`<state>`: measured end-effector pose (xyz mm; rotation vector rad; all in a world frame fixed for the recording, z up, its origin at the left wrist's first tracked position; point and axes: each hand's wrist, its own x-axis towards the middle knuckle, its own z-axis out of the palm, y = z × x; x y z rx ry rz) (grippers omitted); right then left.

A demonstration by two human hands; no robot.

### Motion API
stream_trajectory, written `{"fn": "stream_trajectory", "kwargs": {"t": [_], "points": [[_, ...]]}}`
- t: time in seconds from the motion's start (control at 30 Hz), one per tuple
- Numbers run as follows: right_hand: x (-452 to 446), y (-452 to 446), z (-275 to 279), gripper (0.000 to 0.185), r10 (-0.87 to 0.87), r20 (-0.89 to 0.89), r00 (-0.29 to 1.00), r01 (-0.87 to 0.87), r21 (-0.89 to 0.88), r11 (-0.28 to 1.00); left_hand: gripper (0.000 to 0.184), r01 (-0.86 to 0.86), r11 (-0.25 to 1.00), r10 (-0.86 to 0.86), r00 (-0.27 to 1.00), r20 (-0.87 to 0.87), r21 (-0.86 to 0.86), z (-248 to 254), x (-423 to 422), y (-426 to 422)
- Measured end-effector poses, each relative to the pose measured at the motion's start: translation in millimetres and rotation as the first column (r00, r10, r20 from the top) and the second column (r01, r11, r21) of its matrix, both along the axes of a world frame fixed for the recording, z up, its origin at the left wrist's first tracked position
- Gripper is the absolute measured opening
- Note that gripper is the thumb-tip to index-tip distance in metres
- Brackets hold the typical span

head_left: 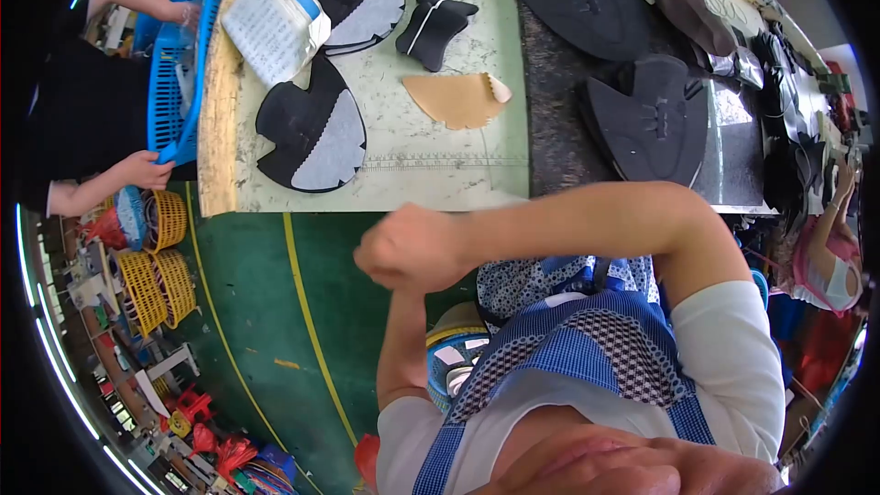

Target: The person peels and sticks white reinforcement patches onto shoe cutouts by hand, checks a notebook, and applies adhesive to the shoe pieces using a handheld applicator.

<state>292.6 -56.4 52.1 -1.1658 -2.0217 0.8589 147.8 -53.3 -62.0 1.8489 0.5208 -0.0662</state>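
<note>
Over the green floor, just off the table's near edge, my left hand (380, 252) and my right hand (435, 243) meet and overlap. Both are blurred, their fingers are hard to separate, and nothing held shows. Past them on the pale table (449, 185) rest a black-and-grey cut piece (316, 133), a second such stack (362, 5), a tied black bundle (434, 27) and a tan piece (454, 99) with one curled corner.
Dark pieces (655, 124) lie on the black surface at right. A written notepad (272, 23) sits at the table's left end. Beyond it a co-worker's hand (142, 170) touches a blue basket (170, 82). Yellow baskets (142, 289) stand at left.
</note>
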Motion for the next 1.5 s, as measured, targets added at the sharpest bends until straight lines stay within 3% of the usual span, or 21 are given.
{"fn": "stream_trajectory", "kwargs": {"t": [0.07, 0.13, 0.2, 0.27, 0.4, 0.5, 0.63, 0.73, 0.87, 0.9, 0.93, 1.0, 1.03, 1.1, 1.13, 1.2, 1.27, 1.33, 1.4, 1.47, 1.5], "points": [[11, -54, 32, 0.016, 0.043, -0.107, 0.993, -0.006, 0.325, 0.946, 0.031, -0.092, 0.975, 0.118, 0.986, 0.119, -0.201, 74, 33, 4], [35, -106, 63, 0.015, 0.121, -0.067, 0.990, -0.101, 0.247, 0.964, 0.036, -0.215, 0.941, 0.269, 0.944, 0.193, -0.261, 122, 88, 17], [61, -141, 74, 0.014, 0.070, -0.092, 0.993, -0.052, 0.185, 0.981, 0.039, -0.321, 0.903, 0.246, 0.932, 0.268, 0.285, 130, 144, 38], [83, -177, 74, 0.013, -0.040, -0.113, 0.993, 0.051, 0.101, 0.994, 0.039, -0.231, 0.787, 0.238, 0.969, 0.065, 0.572, 116, 181, 64], [129, -241, 54, 0.010, -0.362, -0.238, 0.901, 0.352, -0.086, 0.932, 0.041, -0.148, 0.725, 0.194, 0.981, 0.007, 0.672, 91, 198, 73], [142, -271, 39, 0.010, -0.490, -0.225, 0.842, 0.438, -0.243, 0.865, 0.039, -0.144, 0.620, 0.253, 0.967, -0.023, 0.771, 97, 200, 55], [148, -285, 27, 0.013, -0.490, -0.259, 0.832, 0.410, -0.306, 0.859, 0.032, -0.326, 0.714, 0.371, 0.927, 0.060, 0.620, 102, 189, 47], [152, -280, 39, 0.018, -0.522, -0.352, 0.777, 0.402, -0.361, 0.842, 0.032, -0.497, 0.866, 0.437, 0.807, 0.397, 0.059, 114, 155, 34], [154, -248, 48, 0.047, -0.673, -0.523, 0.523, 0.520, -0.430, 0.738, 0.034, -0.144, 0.971, 0.228, 0.803, 0.551, -0.191, 159, 122, -39], [158, -234, 43, 0.056, -0.636, -0.543, 0.548, 0.443, -0.456, 0.772, 0.034, -0.043, 0.983, 0.135, 0.835, 0.533, -0.181, 157, 116, -51], [157, -220, 53, 0.055, -0.633, -0.651, 0.419, 0.246, -0.590, 0.769, 0.034, 0.032, 0.985, 0.061, 0.860, 0.507, -0.172, 155, 107, -60], [152, -193, 58, 0.046, -0.684, -0.580, 0.443, 0.199, -0.680, 0.706, 0.029, 0.101, 0.992, -0.057, 0.901, 0.429, -0.080, 162, 99, -72], [145, -180, 52, 0.039, -0.664, -0.551, 0.505, 0.272, -0.628, 0.729, 0.026, 0.021, 0.979, 0.065, 0.910, 0.410, -0.201, 155, 92, -76], [126, -156, 53, 0.016, -0.636, -0.368, 0.678, 0.471, -0.447, 0.761, 0.020, -0.161, 0.872, 0.338, 0.882, 0.330, -0.462, 137, 74, -82], [116, -140, 52, 0.016, -0.503, -0.268, 0.822, 0.463, -0.202, 0.863, 0.019, -0.264, 0.765, 0.486, 0.835, 0.257, -0.588, 126, 63, -82], [94, -107, 44, 0.020, -0.249, 0.022, 0.968, 0.233, 0.284, 0.930, 0.023, -0.388, 0.603, 0.707, 0.664, 0.242, -0.697, 88, 45, -76], [57, -81, 32, 0.037, -0.025, 0.150, 0.988, -0.037, 0.401, 0.915, 0.025, -0.406, 0.308, 0.888, 0.448, 0.107, -0.860, 51, 22, -74], [37, -56, 6, 0.036, 0.065, 0.202, 0.977, -0.132, 0.334, 0.933, 0.025, -0.506, 0.280, 0.911, 0.407, 0.061, -0.816, 24, 0, -77], [26, -24, -14, 0.021, -0.015, 0.141, 0.990, -0.022, 0.254, 0.967, 0.025, -0.574, 0.247, 0.919, 0.394, 0.001, -0.780, 1, -18, -74], [17, 14, -14, 0.014, -0.135, 0.239, 0.962, 0.132, 0.027, 0.991, 0.027, -0.618, 0.208, 0.915, 0.397, -0.073, -0.758, -25, -37, -61], [20, 34, -16, 0.013, -0.102, 0.292, 0.951, 0.080, 0.085, 0.993, 0.030, -0.638, 0.190, 0.922, 0.378, -0.088, -0.746, -45, -42, -52]]}}
